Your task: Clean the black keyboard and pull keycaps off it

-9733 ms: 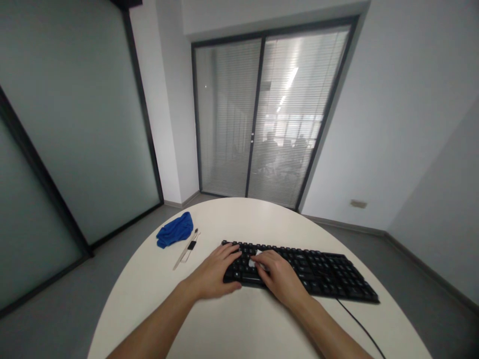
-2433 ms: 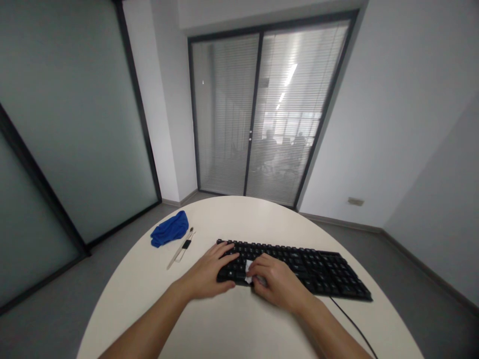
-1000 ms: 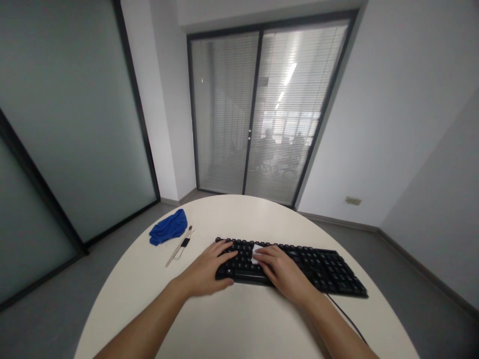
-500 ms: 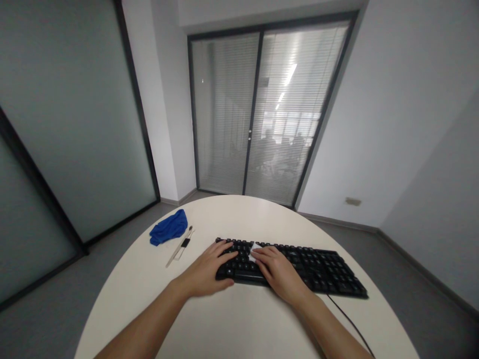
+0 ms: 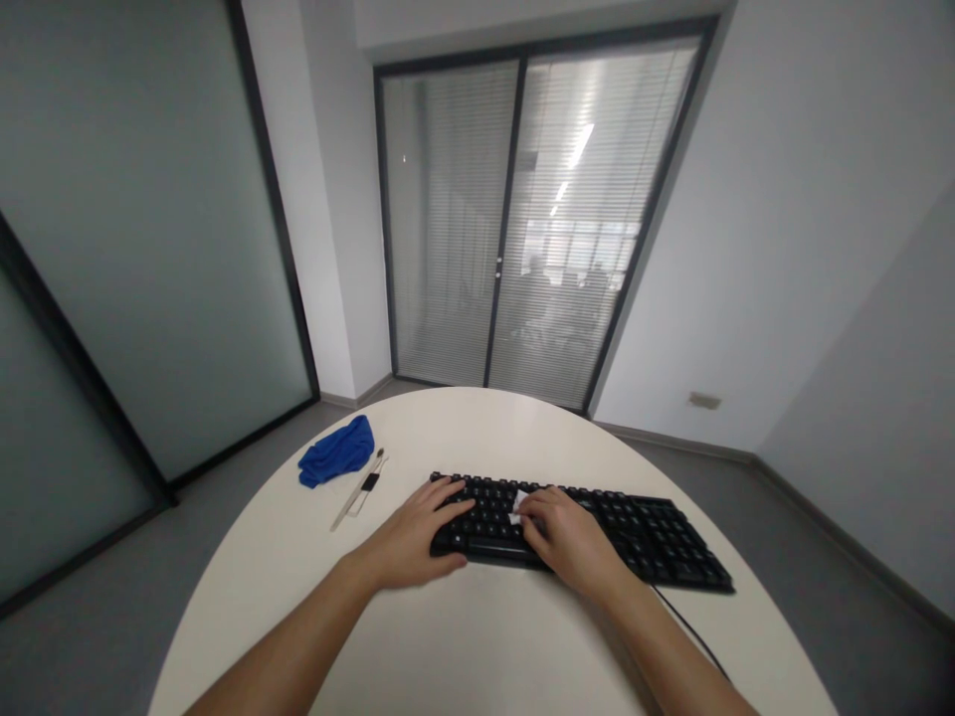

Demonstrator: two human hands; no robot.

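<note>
A black keyboard (image 5: 634, 537) lies at a slant on the pale round table. My left hand (image 5: 414, 537) rests over its left end, fingers spread on the keys and thumb along the near edge. Over the middle keys, my right hand (image 5: 563, 537) is closed on a small white wipe (image 5: 516, 507), which touches the keys. Whether the wipe is paper or cloth I cannot tell. Part of the keyboard is hidden under both hands.
Left of the keyboard lie a crumpled blue cloth (image 5: 337, 452), a thin brush (image 5: 358, 489) and a small black-and-white item (image 5: 368, 483) beside it. The keyboard's cable (image 5: 690, 628) runs off toward the near right. The table's (image 5: 463, 646) rounded edge surrounds everything.
My right hand has slid a little to the right along the keys with the wipe, its fingers now more curled. My left hand has stayed in place.
</note>
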